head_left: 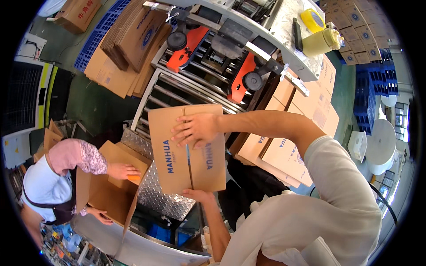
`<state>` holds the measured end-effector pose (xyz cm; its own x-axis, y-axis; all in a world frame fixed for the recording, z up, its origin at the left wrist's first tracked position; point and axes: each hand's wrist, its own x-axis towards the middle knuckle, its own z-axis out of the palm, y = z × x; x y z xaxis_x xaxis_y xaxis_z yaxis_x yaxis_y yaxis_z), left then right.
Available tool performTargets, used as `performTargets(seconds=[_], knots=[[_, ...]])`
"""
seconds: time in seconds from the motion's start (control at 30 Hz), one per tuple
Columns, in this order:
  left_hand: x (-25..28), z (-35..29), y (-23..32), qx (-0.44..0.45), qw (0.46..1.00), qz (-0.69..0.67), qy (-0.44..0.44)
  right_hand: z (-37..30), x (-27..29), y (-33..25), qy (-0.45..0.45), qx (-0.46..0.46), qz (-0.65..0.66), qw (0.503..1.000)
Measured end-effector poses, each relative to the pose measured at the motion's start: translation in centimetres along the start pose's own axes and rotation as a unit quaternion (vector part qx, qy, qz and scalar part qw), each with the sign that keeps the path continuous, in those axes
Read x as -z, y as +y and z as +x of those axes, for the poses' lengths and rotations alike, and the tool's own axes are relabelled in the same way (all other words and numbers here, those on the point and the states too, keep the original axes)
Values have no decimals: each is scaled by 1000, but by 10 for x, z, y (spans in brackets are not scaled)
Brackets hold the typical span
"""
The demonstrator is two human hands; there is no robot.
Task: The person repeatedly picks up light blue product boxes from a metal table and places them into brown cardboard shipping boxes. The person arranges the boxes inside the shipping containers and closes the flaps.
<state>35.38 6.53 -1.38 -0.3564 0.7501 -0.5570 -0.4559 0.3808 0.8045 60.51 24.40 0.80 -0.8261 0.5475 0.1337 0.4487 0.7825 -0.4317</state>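
Observation:
A closed brown cardboard box (pixel 171 177) with blue printing is in front of me, at the near end of the roller conveyor (pixel 171 95). Its two flaps meet along a seam, where a blue strip shows. My right hand (pixel 197 129) lies flat across the flaps near the far side, fingers spread. At the near edge, my left hand (pixel 198 195) grips the box; some of its fingers are hidden beneath it. A diamond-plate metal surface (pixel 166 197) shows below and left of the box.
At left, a co-worker's hands are at an open carton (pixel 113 195), one holding something orange. Orange guides with black wheels belong to the sealing machine (pixel 230 44) ahead. Flattened cartons (pixel 288 150) are stacked at right. A bottle (pixel 317 42) and yellow tape roll (pixel 313 20) stand on the machine.

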Motion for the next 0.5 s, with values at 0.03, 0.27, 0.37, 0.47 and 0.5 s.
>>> performTargets(seconds=[0.03, 0.27, 0.37, 0.47, 0.5], knots=[[-16, 6, -2, 15, 1000, 12, 5, -6, 5, 13, 10, -6, -7, 1000], [-137, 80, 42, 31, 980, 189, -51, -55, 51, 63, 80, -176, -115, 974], [-165, 84, 35, -95, 952, 284, -60, -81, 62, 75, 79, -199, -120, 970], [-151, 101, 19, -155, 931, 318, -88, -80, 50, 69, 86, -224, -134, 961], [-147, 108, 19, -145, 932, 319, -92, -77, 46, 65, 82, -240, -136, 958]])
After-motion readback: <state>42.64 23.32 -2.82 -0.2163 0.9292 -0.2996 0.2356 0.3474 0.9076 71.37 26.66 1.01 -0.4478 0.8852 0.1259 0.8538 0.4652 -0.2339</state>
